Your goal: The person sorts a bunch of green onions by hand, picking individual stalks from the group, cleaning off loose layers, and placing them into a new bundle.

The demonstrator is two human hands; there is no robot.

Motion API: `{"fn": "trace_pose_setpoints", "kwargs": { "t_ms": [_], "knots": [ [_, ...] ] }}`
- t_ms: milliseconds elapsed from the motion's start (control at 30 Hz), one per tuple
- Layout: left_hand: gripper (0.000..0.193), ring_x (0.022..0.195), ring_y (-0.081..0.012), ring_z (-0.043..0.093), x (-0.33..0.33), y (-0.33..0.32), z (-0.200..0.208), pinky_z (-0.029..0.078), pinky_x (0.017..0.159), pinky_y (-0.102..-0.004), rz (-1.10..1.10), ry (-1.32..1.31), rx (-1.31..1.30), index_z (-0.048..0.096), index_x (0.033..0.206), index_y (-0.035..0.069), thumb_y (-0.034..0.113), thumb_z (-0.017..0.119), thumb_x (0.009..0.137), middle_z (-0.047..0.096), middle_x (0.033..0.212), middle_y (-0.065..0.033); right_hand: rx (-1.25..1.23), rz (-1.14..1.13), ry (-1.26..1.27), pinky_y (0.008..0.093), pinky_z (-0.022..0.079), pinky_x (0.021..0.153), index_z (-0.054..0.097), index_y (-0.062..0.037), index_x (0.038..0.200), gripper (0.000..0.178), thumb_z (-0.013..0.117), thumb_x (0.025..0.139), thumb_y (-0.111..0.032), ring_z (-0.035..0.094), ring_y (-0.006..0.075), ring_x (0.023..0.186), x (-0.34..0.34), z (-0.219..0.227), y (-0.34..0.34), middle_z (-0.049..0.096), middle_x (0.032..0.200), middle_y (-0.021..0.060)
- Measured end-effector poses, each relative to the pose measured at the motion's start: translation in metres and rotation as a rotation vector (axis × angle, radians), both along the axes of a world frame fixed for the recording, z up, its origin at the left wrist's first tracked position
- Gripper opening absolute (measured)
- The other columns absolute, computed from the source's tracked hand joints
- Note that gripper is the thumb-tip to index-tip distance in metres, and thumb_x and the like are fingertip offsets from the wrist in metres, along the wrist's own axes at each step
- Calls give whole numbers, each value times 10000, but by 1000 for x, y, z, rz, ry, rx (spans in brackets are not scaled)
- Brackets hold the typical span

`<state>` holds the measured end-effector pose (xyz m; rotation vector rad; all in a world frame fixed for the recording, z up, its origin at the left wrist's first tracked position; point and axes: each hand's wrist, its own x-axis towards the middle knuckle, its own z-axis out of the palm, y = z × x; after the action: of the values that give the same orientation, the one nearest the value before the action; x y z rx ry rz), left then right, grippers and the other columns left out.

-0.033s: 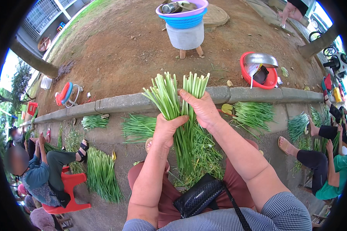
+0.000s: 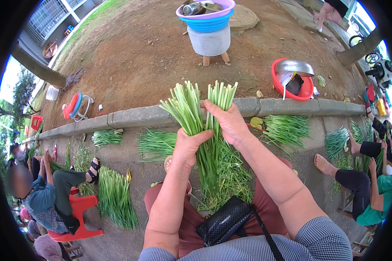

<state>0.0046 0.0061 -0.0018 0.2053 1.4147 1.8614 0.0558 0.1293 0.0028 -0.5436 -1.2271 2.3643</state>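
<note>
Left hand, right hand — each grip pinches green stalks; white bag too small to read.

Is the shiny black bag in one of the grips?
No, the left grip and the right grip hold green stalks, while the black bag lies apart, nearer the body.
</note>
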Motion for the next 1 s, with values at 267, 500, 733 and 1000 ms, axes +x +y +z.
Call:
{"fn": "trace_pose_setpoints", "kwargs": {
  "t_ms": [267, 500, 733, 1000],
  "knots": [
    [124, 693, -153, 596, -11, -10, 4, 481, 636, -279, -73, -39, 80, 632, 850, 2, -8, 657, 729, 632, 783, -72, -166, 139, 26, 268, 452, 597, 544, -76, 848, 185, 644, 849, -232, 518, 129, 623, 6, 10, 18, 527, 726, 9],
    [135, 599, -170, 564, -14, -16, 11, 447, 538, -270, -251, -74, 57, 615, 819, -26, -48, 632, 687, 614, 719, -100, -190, 240, 9, 243, 378, 558, 571, -23, 1003, 299, 685, 813, -223, 444, 104, 590, 4, 6, 31, 464, 664, -16],
    [184, 583, -175, 562, -7, -13, 11, 440, 528, -264, -291, 11, 49, 624, 842, -30, -6, 673, 666, 612, 724, -118, -155, 251, 48, 239, 373, 547, 615, -30, 967, 247, 695, 798, -192, 443, 105, 590, 1, 1, 27, 488, 677, -22],
    [264, 616, -163, 577, -16, -14, 2, 474, 544, -264, -145, -37, 80, 597, 949, -1, 129, 722, 756, 609, 735, -69, -214, 156, 57, 239, 414, 534, 611, -70, 885, 127, 678, 804, -142, 499, 102, 586, 3, 7, 33, 573, 721, 3]
  ]
}}
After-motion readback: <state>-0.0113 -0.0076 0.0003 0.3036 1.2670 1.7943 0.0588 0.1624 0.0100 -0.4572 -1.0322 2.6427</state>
